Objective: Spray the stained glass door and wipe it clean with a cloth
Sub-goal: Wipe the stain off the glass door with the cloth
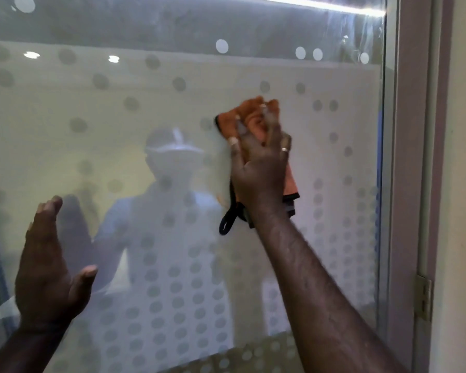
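The glass door fills the head view, frosted and patterned with round dots. My right hand presses an orange cloth with a black edge and loop flat against the glass, right of centre at mid height. Fingers are spread over the cloth, with rings on two of them. My left hand rests at the lower left, fingers together and thumb out, its fingertips at the glass, holding nothing. No spray bottle is in view. Streaks show near the top right corner of the pane.
The door's pale metal frame runs down the right side, with a hinge low on it and a cream wall beyond. A bright light strip reflects along the top. A person's reflection shows in the middle of the glass.
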Available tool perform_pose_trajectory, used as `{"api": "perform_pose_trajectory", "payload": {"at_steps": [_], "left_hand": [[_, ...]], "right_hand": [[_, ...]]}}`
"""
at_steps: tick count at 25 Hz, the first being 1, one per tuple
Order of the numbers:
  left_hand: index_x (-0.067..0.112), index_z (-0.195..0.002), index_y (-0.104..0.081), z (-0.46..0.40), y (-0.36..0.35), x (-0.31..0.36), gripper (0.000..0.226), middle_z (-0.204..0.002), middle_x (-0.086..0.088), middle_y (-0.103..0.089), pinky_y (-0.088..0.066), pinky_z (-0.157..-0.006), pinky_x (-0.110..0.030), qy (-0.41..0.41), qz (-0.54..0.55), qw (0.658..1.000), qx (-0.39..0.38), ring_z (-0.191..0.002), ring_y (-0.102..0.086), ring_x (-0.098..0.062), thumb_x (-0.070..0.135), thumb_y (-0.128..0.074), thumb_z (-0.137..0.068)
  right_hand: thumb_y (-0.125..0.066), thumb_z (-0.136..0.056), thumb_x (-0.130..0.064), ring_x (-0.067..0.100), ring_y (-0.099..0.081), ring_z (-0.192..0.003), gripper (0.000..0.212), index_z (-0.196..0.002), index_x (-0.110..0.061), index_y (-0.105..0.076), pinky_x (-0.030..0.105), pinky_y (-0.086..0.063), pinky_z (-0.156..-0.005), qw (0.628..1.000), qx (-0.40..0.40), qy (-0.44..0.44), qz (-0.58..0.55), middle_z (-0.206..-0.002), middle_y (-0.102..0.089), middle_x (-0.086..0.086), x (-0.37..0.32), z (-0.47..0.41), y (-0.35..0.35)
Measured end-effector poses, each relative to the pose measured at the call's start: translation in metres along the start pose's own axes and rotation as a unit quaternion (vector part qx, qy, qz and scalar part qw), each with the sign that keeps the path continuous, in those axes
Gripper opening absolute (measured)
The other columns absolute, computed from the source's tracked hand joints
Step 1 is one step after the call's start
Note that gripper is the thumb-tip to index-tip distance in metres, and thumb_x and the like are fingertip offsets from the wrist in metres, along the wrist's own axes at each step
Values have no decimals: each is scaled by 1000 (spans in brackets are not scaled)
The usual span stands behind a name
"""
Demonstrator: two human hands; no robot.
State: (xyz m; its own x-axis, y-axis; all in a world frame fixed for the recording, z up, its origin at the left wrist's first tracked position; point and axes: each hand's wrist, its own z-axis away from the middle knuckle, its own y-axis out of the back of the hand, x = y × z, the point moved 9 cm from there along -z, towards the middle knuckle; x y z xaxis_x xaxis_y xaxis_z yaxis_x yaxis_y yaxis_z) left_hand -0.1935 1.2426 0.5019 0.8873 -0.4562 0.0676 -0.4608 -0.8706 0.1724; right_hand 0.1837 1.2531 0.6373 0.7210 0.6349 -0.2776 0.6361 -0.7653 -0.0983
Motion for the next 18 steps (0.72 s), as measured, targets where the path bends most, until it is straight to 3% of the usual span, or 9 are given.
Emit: {"api": "perform_pose_trajectory", "payload": {"at_steps": [3, 6, 9, 11, 13, 16, 18], "left_hand": [[-3, -154, -23, -2, 3, 5, 107, -164, -14, -24, -22, -118, -66, 5, 19, 1000, 5, -150, -25, -41, 74, -39, -81], [-2, -154, -23, -3, 7, 22, 106, -164, -14, -25, -22, -120, -63, 14, 26, 1000, 11, -150, -26, -40, 76, -35, -84], [9, -158, -19, -6, 17, 46, 97, -165, -9, -24, -22, -122, -56, -16, 1, 1000, 14, -151, -25, -38, 75, -32, -87], [11, -158, -18, -5, 19, 53, 97, -164, -9, -23, -23, -122, -54, -13, -6, 1000, 16, -150, -26, -39, 76, -31, -88], [5, -157, -20, -7, 21, 57, 99, -162, -14, -27, -25, -121, -56, -3, -3, 1000, 20, -149, -28, -39, 76, -31, -88], [4, -156, -22, -6, 24, 64, 94, -157, -25, -34, -28, -118, -59, -19, -10, 999, 39, -147, -32, -42, 73, -30, -92], [14, -158, -19, -5, 26, 67, 86, -155, -28, -35, -30, -115, -63, -41, -15, 998, 48, -145, -33, -45, 70, -30, -94]], "right_hand": [[-61, -90, -23, 39, -49, -123, 31, -120, -23, -69, 43, -38, -104, 983, -74, 168, -15, -147, -47, 11, -37, 50, -19], [-63, -89, -15, 31, -49, -119, 22, -109, -16, -75, 43, -42, -102, 965, -63, 255, -14, -138, -54, 17, -18, 78, -1], [-65, -89, -15, 37, -54, -113, 26, -113, -20, -73, 35, -40, -101, 993, 9, 115, 26, -138, -53, 17, 42, 55, 28], [-61, -92, -20, 38, -49, -121, 33, -124, -27, -66, 21, -26, -103, 997, 44, -15, 62, -149, -43, 12, 78, 37, 39], [-54, -95, -25, 35, -38, -133, 35, -130, -28, -61, 19, -15, -105, 991, 60, -103, 66, -155, -33, 9, 98, 17, 43], [-48, -97, -30, 29, -29, -141, 38, -134, -26, -57, 27, -12, -111, 982, 73, -172, 41, -158, -26, 9, 105, -22, 42], [-45, -98, -35, 30, -29, -138, 40, -136, -29, -54, 21, -9, -102, 981, 78, -175, 38, -159, -23, 5, 95, -46, 39]]}}
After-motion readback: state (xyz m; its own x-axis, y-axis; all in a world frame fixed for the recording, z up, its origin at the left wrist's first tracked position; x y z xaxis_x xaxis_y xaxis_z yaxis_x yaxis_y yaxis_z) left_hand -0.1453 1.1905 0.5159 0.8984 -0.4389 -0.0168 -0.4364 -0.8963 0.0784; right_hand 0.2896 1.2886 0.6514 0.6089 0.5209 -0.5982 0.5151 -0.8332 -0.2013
